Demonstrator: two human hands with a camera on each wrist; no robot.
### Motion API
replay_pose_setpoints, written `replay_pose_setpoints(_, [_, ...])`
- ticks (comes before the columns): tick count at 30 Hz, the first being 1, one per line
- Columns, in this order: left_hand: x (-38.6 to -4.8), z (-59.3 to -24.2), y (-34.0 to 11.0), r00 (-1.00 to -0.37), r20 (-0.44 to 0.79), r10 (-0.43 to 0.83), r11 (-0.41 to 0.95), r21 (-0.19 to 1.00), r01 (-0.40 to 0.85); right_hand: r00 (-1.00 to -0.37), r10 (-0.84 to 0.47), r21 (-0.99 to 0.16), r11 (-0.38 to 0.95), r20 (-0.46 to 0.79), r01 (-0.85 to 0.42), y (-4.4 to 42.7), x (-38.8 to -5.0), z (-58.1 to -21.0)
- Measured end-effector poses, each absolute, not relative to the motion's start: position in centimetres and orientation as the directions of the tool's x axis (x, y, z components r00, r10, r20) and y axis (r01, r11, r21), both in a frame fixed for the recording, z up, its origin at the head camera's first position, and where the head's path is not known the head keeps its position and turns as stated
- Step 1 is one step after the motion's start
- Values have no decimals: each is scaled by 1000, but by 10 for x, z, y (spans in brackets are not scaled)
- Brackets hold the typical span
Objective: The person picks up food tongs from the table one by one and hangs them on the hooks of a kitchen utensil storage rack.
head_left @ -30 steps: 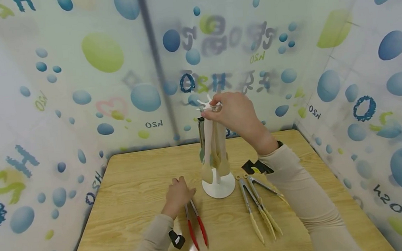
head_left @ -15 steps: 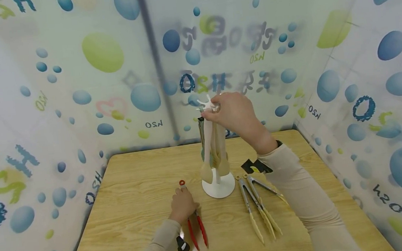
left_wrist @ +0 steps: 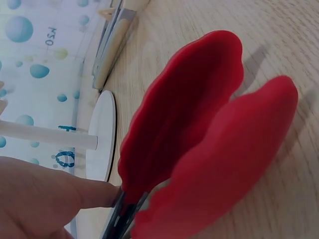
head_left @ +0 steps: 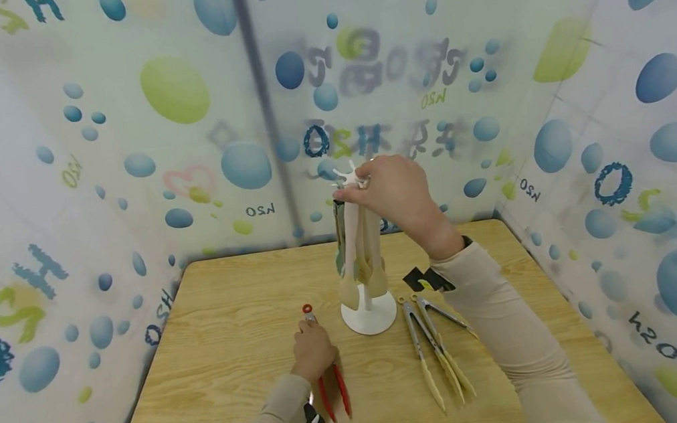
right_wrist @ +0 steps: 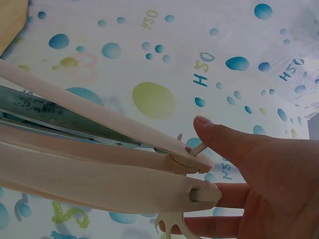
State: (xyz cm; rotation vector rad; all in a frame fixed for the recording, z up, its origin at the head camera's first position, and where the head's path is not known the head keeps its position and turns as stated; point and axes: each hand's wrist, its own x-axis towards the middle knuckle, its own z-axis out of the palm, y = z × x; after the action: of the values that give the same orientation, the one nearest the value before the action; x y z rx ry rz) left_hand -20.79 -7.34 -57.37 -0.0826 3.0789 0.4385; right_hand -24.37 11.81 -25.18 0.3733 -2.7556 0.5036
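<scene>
Red-tipped tongs (head_left: 343, 390) lie on the table at centre-left, their arms spread in a narrow V. My left hand (head_left: 313, 351) grips their metal middle, with the red end ring showing past it. In the left wrist view the thumb of that hand (left_wrist: 47, 196) presses the metal arm beside the red scalloped heads (left_wrist: 184, 109). My right hand (head_left: 400, 196) holds the hooked top of a white stand (head_left: 349, 177), thumb and fingers around its hooks. Pale-handled utensils (right_wrist: 99, 179) and a greenish one (right_wrist: 65, 117) hang from it in the right wrist view.
Right of the stand's round white base (head_left: 369, 319), tongs with pale yellow tips (head_left: 432, 385) lie spread on the wooden table (head_left: 231, 301). Patterned sheets with blue and green spots (head_left: 173, 90) stand behind and at both sides.
My left hand has slid toward me along the red tongs, and their end ring has come into view. The tongs lie nearly as before. My right hand has barely moved at the stand's top.
</scene>
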Motion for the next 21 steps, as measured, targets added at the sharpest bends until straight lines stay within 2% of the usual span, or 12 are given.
replay_pose_setpoints(9, [-208,-575,-70,-997,-25,-73,955,287,-77,-917,-200,-261,918,346,-298,118,-243,-252])
replay_pose_setpoints(21, [-209,-569,-74,-990,-132,-56,929,356,-100,-886,-251,-201,916,391,-348,119,-245,-254])
